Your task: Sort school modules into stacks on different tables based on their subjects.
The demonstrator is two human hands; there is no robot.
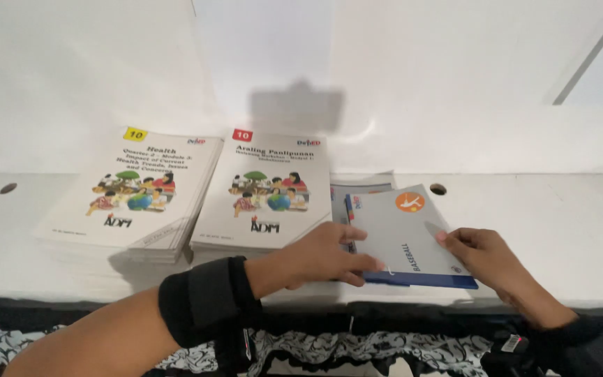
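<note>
1. Head view: a white table (560, 223) runs across the frame against a white wall (280, 63), with a dark edge below it and a black-and-white patterned cloth (357, 349) lower still.
2. Head view: the left hand (326, 255) reaches in from the lower left, a black wrist band (207, 297) on its forearm. Its grip is partly closed, fingertips pressed onto the near left edge of a grey booklet with a blue spine (406, 237).
3. Head view: the right hand (486, 258) comes in from the lower right. Its fingers pinch the booklet's right edge, thumb on the cover; the fingers beneath cannot be seen.
4. Head view: the grey booklet lies tilted on the table, right of centre, its far corner bearing an orange round mark. It rests on more grey papers (361, 187) that peek out behind it.
5. Head view: just left of the booklet stands a stack of white workbooks with a red corner tag (266, 188), touched by the left hand's wrist area.
6. Head view: further left lies a second stack with a yellow corner tag (137, 188), close beside the first.
7. Head view: two small dark holes show in the table, one at far left (8, 188), one behind the booklet (438, 188).
</note>
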